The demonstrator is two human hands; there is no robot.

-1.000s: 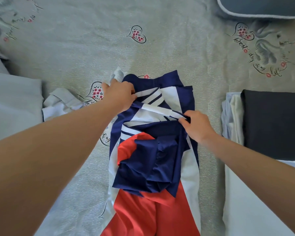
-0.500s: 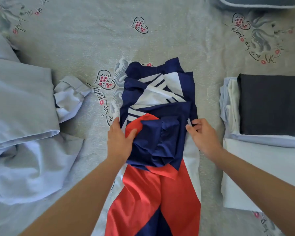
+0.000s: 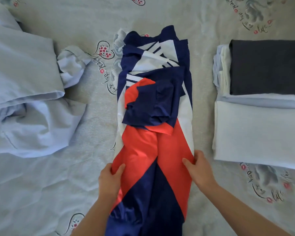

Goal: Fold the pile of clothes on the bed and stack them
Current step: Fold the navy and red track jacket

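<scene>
While the left hand (image 3: 110,180) and right hand (image 3: 198,169) each pinch a side edge of the red, navy and white shirt (image 3: 154,116), it lies mid-bed, sides folded in, lengthwise fold pending. Done: folded stack (image 3: 262,103) toward the bed's right edge. Outstanding: pale blue clothes (image 3: 24,92) heaped at the left edge.

Left lane: you have bare bedsheet (image 3: 95,116) between the jersey (image 3: 153,103) and the unfolded pale blue clothes (image 3: 24,86).
Right lane: narrower strip of sheet; the folded stack (image 3: 262,108) borders it.
Far side: open sheet beyond the jersey's collar.
Near side: both forearms occupy it.
</scene>
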